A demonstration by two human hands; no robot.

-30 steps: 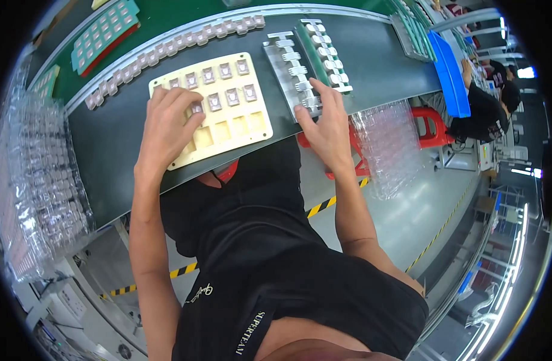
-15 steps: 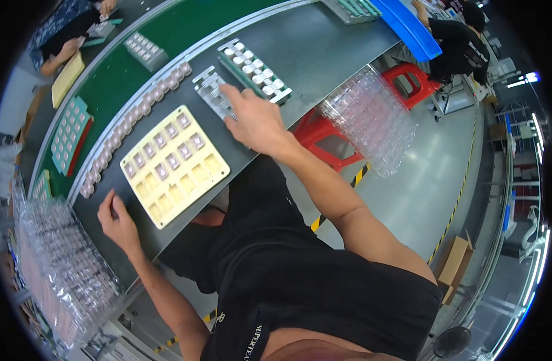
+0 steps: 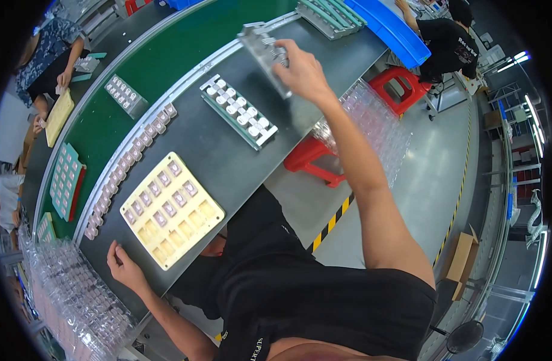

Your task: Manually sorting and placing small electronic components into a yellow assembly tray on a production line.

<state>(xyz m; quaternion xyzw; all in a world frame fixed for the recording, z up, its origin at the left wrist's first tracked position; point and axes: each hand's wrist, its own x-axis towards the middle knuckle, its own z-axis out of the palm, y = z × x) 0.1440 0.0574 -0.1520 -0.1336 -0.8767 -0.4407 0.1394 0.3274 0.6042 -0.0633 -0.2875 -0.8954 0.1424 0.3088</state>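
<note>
My right hand [image 3: 305,73] grips a grey metal fixture [image 3: 264,59] with a row of spring-like parts, tilted over the far side of the table; the fingertips behind it are partly hidden. Nearer stands a second fixture [image 3: 238,112], green and silver, carrying several round white pieces. A cream tray [image 3: 194,236] with recesses lies close to the table's front edge, some pockets filled with small pinkish parts and others bare. Beside its left corner my left hand [image 3: 129,272] rests at the table, fingers loosely apart and holding nothing.
A curved row of small clear parts [image 3: 130,161] lines the green conveyor [image 3: 158,57]. Clear blister trays [image 3: 77,289] are stacked at left. A blue bin [image 3: 402,42] stands far right, red stools [image 3: 315,157] below. Across the conveyor, another person handles a cream tray [image 3: 60,117].
My right hand has lifted the grey fixture off the table and carried it away and to the right. The view has shifted; my left hand stays by the cream tray.
</note>
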